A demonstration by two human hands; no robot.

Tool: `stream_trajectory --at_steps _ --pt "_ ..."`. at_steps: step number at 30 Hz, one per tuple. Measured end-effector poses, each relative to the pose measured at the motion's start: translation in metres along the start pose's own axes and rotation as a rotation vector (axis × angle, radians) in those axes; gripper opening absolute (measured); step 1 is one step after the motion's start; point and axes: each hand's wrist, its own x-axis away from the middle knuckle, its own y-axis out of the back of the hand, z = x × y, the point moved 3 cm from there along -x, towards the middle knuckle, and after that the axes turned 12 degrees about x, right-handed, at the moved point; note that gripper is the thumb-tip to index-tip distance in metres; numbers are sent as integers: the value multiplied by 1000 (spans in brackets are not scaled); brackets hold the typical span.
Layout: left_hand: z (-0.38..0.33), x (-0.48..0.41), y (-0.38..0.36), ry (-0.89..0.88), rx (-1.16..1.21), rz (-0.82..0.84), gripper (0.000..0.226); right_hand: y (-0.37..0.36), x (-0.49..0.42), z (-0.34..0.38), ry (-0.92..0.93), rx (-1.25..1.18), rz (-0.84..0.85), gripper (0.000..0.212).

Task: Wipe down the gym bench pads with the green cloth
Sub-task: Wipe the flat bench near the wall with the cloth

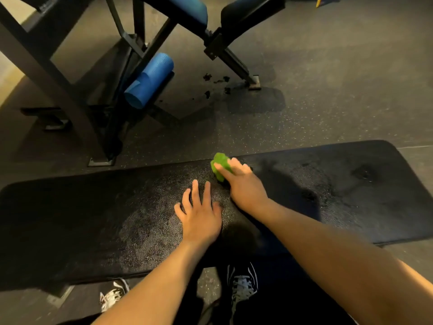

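A long black bench pad [93, 219] stretches across the lower half of the view. My right hand [243, 186] grips a bunched green cloth [220, 164] and presses it on the pad close to the far edge. My left hand [199, 214] lies flat on the pad just left of the right wrist, fingers spread and straight. The pad's textured surface shows damp patches and streaks, mostly on its right part.
Beyond the pad stands a black steel machine frame [61, 78] with blue pads [187, 8] and a blue foam roller [150, 79]. Dark crumbs [216, 84] lie on the speckled rubber floor. My shoes [243, 285] show below the pad's near edge.
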Motion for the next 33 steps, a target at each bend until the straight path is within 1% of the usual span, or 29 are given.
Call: stream_trajectory --at_steps 2,4,6,8,11,13,15,17,18,19,21,24,26,29,30,32,33 --pt "1 3 -6 -18 -30 -48 61 2 -14 -10 -72 -6 -69 61" --pt "5 2 -10 -49 -38 -116 62 2 -31 -19 -132 -42 -95 59" --pt "7 0 -14 -62 -70 -135 62 -3 -43 -23 -168 -57 -77 58" --pt "5 -1 -12 -60 -36 -109 61 -9 -40 -18 -158 -56 -38 60" --pt "7 3 -10 -37 21 -57 60 -14 -16 -6 -104 -104 79 65" --pt "3 3 -4 -38 52 -28 61 -11 4 -1 -23 -103 79 65" --pt "2 12 -1 -8 48 -22 59 -12 32 8 71 -140 63 60" --pt "5 36 -6 63 81 18 58 -19 68 23 140 -182 114 54" --pt "7 48 -9 69 82 23 57 -22 83 30 171 -178 146 55" --pt "7 59 -9 53 66 -7 56 -26 94 35 190 -146 175 58" --pt "10 71 -6 31 56 -51 56 -21 99 36 207 -73 174 61" --pt "15 68 -9 38 22 -13 58 -10 90 28 249 40 125 63" --pt "15 67 -11 5 12 -43 60 -7 78 19 206 45 100 65" --pt "18 65 -13 -2 23 -52 72 -8 47 8 39 -34 53 65" --pt "19 64 -15 -3 45 -40 72 -9 34 5 -8 -54 42 66" --pt "22 64 -13 -1 126 -30 71 -6 14 8 -97 -99 71 72" --pt "22 63 -12 8 174 -31 74 -3 5 11 -131 -106 87 76"
